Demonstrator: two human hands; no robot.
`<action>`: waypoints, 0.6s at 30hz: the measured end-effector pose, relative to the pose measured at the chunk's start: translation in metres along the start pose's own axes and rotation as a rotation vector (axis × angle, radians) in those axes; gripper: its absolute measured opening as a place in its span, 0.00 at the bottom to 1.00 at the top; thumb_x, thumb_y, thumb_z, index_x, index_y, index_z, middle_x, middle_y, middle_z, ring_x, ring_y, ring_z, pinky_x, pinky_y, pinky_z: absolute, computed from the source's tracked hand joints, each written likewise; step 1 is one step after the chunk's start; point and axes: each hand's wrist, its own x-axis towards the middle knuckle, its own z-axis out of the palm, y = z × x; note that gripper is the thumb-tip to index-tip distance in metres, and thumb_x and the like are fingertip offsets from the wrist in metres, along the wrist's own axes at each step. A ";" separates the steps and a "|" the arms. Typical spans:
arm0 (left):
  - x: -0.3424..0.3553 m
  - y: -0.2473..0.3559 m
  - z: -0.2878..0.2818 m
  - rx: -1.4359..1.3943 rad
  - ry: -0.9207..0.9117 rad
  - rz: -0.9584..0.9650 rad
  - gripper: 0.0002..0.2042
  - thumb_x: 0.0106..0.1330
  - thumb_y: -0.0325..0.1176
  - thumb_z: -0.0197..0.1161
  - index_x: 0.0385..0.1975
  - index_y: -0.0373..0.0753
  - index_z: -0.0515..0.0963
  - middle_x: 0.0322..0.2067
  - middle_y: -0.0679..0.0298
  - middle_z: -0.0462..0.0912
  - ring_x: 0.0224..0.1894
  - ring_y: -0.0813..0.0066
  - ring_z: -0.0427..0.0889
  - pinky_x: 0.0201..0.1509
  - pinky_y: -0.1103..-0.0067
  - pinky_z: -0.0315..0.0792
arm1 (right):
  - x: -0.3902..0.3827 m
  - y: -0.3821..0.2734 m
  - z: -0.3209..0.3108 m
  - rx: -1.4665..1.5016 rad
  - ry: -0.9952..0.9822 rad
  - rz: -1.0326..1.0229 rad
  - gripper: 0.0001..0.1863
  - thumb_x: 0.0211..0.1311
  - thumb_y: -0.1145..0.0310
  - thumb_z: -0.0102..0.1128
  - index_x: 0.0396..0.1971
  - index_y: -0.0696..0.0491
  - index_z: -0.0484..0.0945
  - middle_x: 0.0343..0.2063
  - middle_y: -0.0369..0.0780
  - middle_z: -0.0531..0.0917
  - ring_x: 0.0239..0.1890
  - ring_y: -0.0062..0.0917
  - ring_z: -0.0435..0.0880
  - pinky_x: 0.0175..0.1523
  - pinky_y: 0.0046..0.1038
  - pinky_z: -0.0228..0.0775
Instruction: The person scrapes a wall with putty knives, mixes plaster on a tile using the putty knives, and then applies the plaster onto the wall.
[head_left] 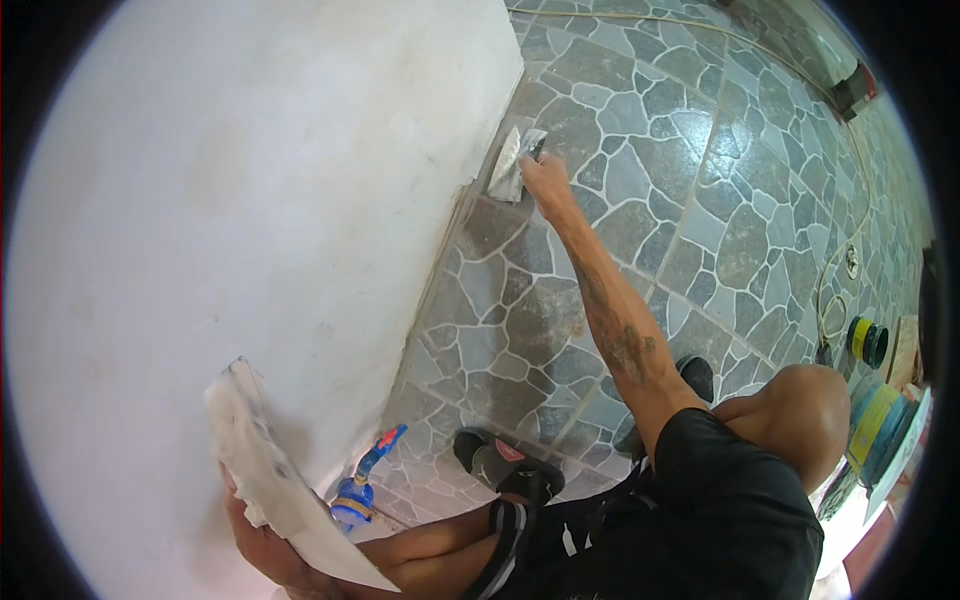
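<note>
Two hands, both busy. Right hand [546, 180] clenched round scraper [511, 188], white paste [507, 155] on its blade, right by bottom edge of wall [250, 200]; can't tell if it's touching. Left hand [258, 548] gripping one long board [300, 515] loaded with paste, fingers partly hidden. Plenty of open floor [745, 225] right of scraper, wall boxes in left side. Rest of count: one blue thing [354, 497] near board, two shoes [500, 463], two spools [864, 342], pale cord [570, 13] along floor.
</note>
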 end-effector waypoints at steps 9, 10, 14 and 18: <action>-0.007 0.012 0.009 -0.091 -0.113 -0.121 0.12 0.72 0.33 0.41 0.38 0.29 0.66 0.27 0.56 0.70 0.04 0.76 0.60 0.01 0.82 0.54 | 0.044 0.013 0.020 -0.040 0.072 -0.057 0.23 0.54 0.63 0.51 0.34 0.72 0.77 0.34 0.64 0.81 0.42 0.54 0.82 0.47 0.43 0.70; -0.007 0.013 0.010 -0.113 -0.127 -0.140 0.12 0.72 0.33 0.41 0.38 0.29 0.66 0.27 0.56 0.70 0.03 0.76 0.60 0.01 0.81 0.53 | 0.049 0.015 0.018 -0.043 0.077 -0.058 0.23 0.54 0.63 0.51 0.34 0.72 0.77 0.34 0.64 0.81 0.42 0.54 0.82 0.47 0.43 0.70; -0.006 0.012 0.005 -0.048 -0.065 -0.121 0.12 0.73 0.34 0.40 0.38 0.29 0.65 0.26 0.55 0.70 0.03 0.75 0.59 0.00 0.81 0.52 | 0.044 -0.014 0.022 -0.210 -0.017 -0.092 0.22 0.54 0.61 0.51 0.29 0.72 0.76 0.28 0.62 0.79 0.35 0.50 0.82 0.41 0.44 0.69; -0.009 0.014 0.004 -0.037 -0.082 -0.089 0.13 0.73 0.34 0.39 0.38 0.28 0.65 0.27 0.54 0.71 0.03 0.74 0.59 -0.01 0.80 0.53 | 0.048 -0.031 0.027 -0.221 -0.064 -0.160 0.22 0.55 0.61 0.51 0.26 0.71 0.76 0.22 0.59 0.79 0.28 0.44 0.81 0.34 0.44 0.67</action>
